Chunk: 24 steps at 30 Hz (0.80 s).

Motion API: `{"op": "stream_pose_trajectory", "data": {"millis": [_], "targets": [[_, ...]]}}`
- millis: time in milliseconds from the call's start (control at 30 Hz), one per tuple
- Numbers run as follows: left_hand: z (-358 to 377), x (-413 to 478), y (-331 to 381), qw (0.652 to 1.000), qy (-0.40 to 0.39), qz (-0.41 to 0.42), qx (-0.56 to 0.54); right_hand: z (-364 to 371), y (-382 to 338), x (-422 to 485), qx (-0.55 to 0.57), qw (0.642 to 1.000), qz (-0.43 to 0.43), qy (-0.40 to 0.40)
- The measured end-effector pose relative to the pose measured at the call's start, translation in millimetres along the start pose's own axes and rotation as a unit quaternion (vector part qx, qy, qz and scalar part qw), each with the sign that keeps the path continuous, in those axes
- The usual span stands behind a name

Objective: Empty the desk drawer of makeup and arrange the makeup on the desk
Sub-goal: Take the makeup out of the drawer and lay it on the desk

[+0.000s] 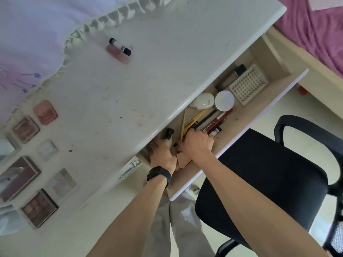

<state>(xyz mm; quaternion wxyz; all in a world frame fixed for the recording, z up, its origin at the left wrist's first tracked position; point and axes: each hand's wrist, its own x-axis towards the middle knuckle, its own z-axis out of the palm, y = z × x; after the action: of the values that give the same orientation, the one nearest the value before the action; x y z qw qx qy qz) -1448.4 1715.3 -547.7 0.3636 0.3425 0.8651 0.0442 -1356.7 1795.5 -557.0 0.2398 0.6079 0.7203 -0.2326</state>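
Plainly the emptying step is in hand. The pencils (pixel 207 121), a loose bundle of liners in yellow, black and red, lie in the open drawer (pixel 241 117), and the right hand (pixel 197 143) has its fingers curled round their near ends. The left hand (pixel 162 154), with a black watch (pixel 159 175) on its wrist, reaches in beside it. Its fingers run under the desk (pixel 148 71) edge, so I cannot tell whether they hold anything.

The next move probably calls for gathering the bundle tight so no pencil slips, then lifting it clear of the desk edge.

Deeper in the drawer sit a round white compact (pixel 224 100), a white oval case (pixel 203 101), a perforated white box (pixel 247 87) and a dark box (pixel 232 77). On the desk top lie several palettes (pixel 39 207), blurred, and a black-capped tube (pixel 120 46).

A beige thing (pixel 182 160) between the wrists is too hidden to name. The drawer's back is covered by the desk.
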Motion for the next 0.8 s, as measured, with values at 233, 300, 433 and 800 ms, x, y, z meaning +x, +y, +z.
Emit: {"op": "stream_pose_trajectory", "data": {"millis": [233, 300, 433, 800], "targets": [[-11.9, -22.4, -4.6, 0.997, -0.024, 0.068, -0.020, -11.0, 11.6, 2.8, 0.083, 0.995, 0.039, -0.034], [-19.5, -34.1, -4.9, 0.993, -0.029, 0.105, -0.052, -19.8, 18.7, 4.6, 0.105, 0.992, 0.050, -0.043], [-42.1, -50.9, -1.1, 0.978, -0.023, 0.167, -0.121, -30.9, 33.9, 4.8, 0.090, 0.995, 0.034, -0.002], [-146.2, -23.2, 10.2, 0.940, 0.125, 0.152, -0.280, -61.3, 27.0, 67.2, -0.068, 0.992, -0.050, 0.092]]}}
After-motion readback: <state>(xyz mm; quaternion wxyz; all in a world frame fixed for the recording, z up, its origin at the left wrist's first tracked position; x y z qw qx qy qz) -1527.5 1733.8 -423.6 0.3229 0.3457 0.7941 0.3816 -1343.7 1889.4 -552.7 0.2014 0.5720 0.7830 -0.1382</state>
